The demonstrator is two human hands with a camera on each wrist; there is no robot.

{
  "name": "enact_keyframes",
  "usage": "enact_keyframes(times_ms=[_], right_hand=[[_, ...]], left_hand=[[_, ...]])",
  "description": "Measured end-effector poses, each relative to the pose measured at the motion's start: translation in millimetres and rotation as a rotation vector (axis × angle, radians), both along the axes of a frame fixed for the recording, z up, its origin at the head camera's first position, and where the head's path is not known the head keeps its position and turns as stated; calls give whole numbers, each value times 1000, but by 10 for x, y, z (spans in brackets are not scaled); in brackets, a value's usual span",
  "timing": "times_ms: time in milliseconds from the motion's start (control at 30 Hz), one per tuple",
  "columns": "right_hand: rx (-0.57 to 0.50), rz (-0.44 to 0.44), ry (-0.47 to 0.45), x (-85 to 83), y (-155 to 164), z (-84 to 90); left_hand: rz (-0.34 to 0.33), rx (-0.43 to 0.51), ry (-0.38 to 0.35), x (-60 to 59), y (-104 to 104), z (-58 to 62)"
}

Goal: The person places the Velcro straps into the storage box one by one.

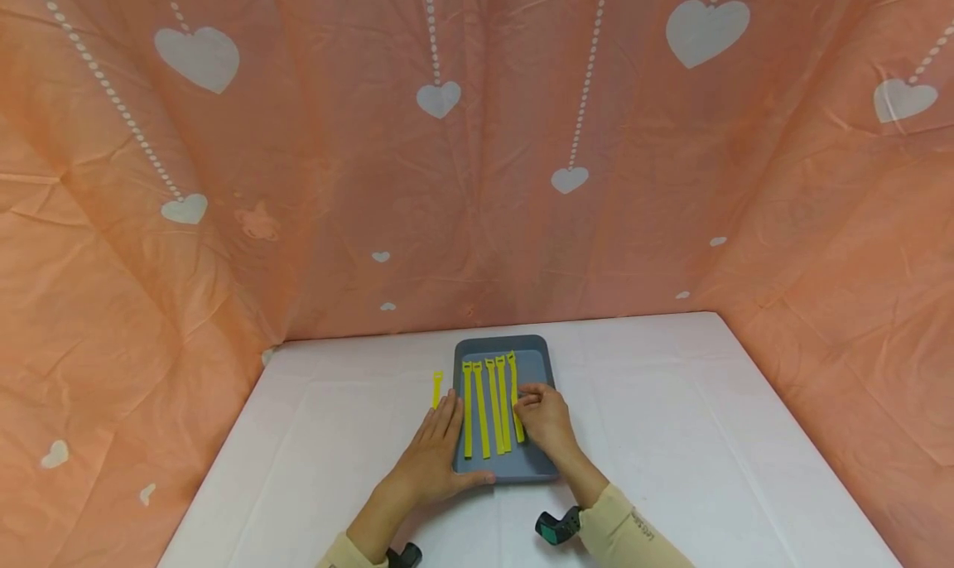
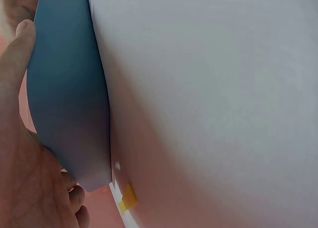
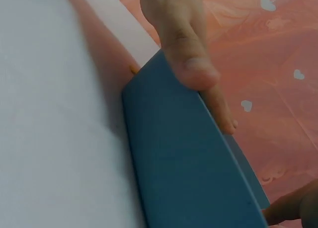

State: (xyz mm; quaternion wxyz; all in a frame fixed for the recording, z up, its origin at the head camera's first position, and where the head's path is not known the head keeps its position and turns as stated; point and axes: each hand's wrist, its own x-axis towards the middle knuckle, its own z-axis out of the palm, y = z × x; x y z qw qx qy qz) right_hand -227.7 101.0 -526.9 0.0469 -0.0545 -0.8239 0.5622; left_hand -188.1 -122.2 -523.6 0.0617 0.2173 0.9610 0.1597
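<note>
A shallow blue-grey tray [image 1: 501, 342] lies on the white table, with several yellow cable straps [image 1: 467, 406] laid lengthwise side by side inside it. My left hand [image 1: 428, 464] rests along the tray's left side, fingers straight and thumb stretched over the front rim. With the fingertips of my right hand [image 1: 547, 419] I pinch the rightmost strap [image 1: 513, 377], which stands slightly apart from the others. Another yellow strap [image 1: 437, 382] lies on the table left of the tray, partly hidden by my left fingers. The left wrist view shows my left thumb [image 2: 25, 39] at the tray wall.
White cloth covers the table [image 1: 671, 435]. Orange curtains with pale hearts [image 1: 477, 220] hang behind and along both sides. A dark device [image 1: 557, 527] sits at my right wrist.
</note>
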Motion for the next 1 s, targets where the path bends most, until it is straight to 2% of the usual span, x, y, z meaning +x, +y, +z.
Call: enact_keyframes(times_ms=[233,467,1000], right_hand=[[20,11,-26,7,-2,-22],[39,45,5,-2,2,-75],[57,50,17,-8,-13,-83]], left_hand=[[-2,3,-2,2,-1,-1],[-5,5,4,6,0,0],[-3,2,0,6,-3,5]])
